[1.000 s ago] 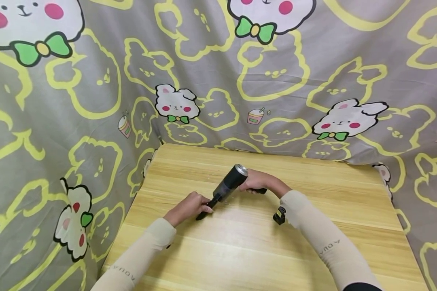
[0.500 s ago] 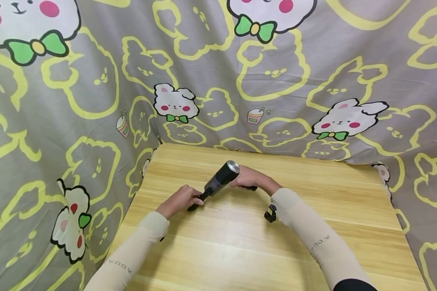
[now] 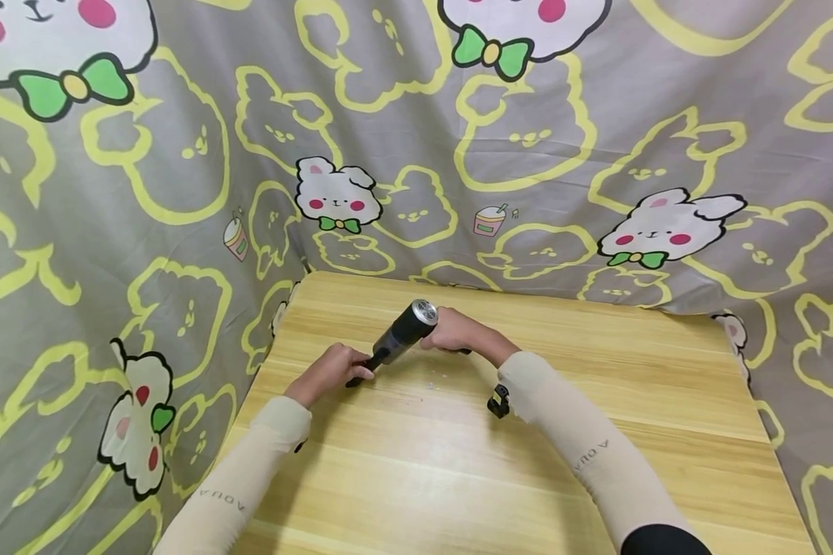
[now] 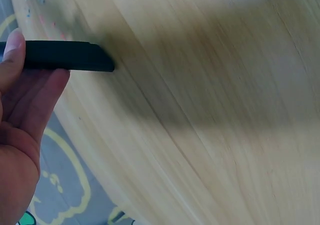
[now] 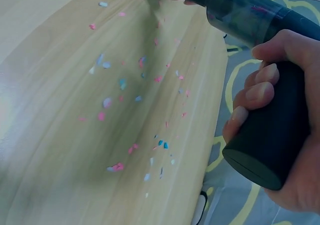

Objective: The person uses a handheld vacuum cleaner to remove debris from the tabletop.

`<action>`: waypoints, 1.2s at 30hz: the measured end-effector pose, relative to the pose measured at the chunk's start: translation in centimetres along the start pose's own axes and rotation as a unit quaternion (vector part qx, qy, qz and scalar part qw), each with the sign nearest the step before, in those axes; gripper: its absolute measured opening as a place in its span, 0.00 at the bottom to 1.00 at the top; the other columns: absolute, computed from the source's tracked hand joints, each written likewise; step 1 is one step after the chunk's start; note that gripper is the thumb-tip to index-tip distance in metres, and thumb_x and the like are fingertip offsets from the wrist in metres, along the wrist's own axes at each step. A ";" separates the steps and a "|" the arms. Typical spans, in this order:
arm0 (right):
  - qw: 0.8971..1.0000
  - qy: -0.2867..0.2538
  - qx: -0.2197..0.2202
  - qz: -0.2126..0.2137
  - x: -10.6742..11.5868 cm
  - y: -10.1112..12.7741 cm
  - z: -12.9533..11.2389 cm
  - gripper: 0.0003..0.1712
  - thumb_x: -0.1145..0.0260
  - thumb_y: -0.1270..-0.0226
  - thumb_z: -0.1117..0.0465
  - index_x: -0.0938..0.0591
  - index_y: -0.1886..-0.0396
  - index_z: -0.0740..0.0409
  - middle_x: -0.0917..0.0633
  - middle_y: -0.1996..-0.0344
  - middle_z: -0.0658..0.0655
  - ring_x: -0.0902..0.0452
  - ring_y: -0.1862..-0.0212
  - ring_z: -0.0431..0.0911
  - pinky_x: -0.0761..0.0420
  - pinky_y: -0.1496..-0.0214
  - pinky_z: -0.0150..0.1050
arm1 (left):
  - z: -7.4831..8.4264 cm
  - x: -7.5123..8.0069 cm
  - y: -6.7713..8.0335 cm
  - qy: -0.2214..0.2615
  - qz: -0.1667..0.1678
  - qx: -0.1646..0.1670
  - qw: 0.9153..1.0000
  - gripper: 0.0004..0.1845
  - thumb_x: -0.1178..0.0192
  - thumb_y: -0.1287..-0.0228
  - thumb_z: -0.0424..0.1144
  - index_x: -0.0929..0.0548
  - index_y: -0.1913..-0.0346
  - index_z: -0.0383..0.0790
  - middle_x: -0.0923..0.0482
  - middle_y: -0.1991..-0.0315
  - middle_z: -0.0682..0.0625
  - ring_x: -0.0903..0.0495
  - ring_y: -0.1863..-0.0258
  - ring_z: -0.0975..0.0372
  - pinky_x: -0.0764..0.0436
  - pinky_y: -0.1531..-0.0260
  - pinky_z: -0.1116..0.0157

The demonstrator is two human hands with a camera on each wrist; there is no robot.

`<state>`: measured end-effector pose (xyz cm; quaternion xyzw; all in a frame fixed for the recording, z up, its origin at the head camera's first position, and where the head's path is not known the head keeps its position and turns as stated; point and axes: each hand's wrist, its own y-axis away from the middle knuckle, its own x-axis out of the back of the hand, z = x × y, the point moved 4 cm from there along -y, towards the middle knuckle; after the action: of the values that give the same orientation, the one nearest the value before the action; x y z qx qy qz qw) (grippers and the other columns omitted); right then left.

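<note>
A black handheld vacuum cleaner (image 3: 401, 331) with a silver vented end slants over the wooden table (image 3: 562, 462). My right hand (image 3: 451, 330) grips its handle; in the right wrist view the fingers wrap round the handle below the clear dust cup (image 5: 242, 15). At the other end my left hand (image 3: 333, 370) pinches the flat black nozzle (image 4: 70, 55) between thumb and fingers. The nozzle tip sits close over the tabletop. Small pink, blue and white paper scraps (image 5: 117, 167) lie scattered on the wood beside the vacuum, some showing inside the cup as pinkish bits.
Grey cloth (image 3: 541, 154) with yellow outlines and rabbit prints hangs behind the table and along its sides. A black strapped device (image 3: 498, 402) sits at my right wrist. The table's far edge runs just behind the vacuum.
Both hands have moved the vacuum left and a little toward the far edge of the table. The grips on handle and nozzle look the same.
</note>
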<state>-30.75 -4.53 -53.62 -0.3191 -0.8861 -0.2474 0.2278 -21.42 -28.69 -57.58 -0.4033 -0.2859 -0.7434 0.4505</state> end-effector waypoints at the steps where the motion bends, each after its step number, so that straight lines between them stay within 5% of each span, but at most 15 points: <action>1: 1.000 0.006 0.000 0.003 0.0 -0.2 -0.1 0.13 0.28 0.42 0.61 0.16 0.57 0.59 0.25 0.87 0.47 0.32 0.86 0.39 0.30 0.81 0.33 | -0.1 0.1 0.0 -0.001 0.002 0.001 1.000 0.11 0.29 0.35 0.39 0.08 0.53 0.38 0.08 0.64 0.46 0.22 0.74 0.71 0.22 0.70 0.73; 20: 1.000 0.000 -0.020 -0.002 2.2 -0.4 -0.4 0.14 0.28 0.43 0.62 0.17 0.58 0.59 0.26 0.89 0.48 0.33 0.87 0.41 0.30 0.84 0.33 | -0.4 0.0 -2.3 -0.007 0.036 -0.003 0.999 0.13 0.28 0.36 0.39 0.08 0.51 0.37 0.08 0.59 0.44 0.15 0.68 0.67 0.19 0.68 0.71; 36: 1.000 -0.003 -0.004 -0.005 3.8 0.1 -0.4 0.22 0.29 0.41 0.66 0.21 0.46 0.62 0.27 0.87 0.48 0.34 0.86 0.41 0.30 0.83 0.34 | 1.0 0.0 -4.0 -0.021 0.056 -0.019 0.998 0.12 0.28 0.36 0.39 0.08 0.53 0.36 0.08 0.62 0.44 0.17 0.71 0.66 0.18 0.67 0.68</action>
<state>-33.28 -2.97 -51.15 -0.3166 -0.8874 -0.2508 0.2223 -24.68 -26.25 -57.31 -0.4423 -0.2579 -0.7141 0.4774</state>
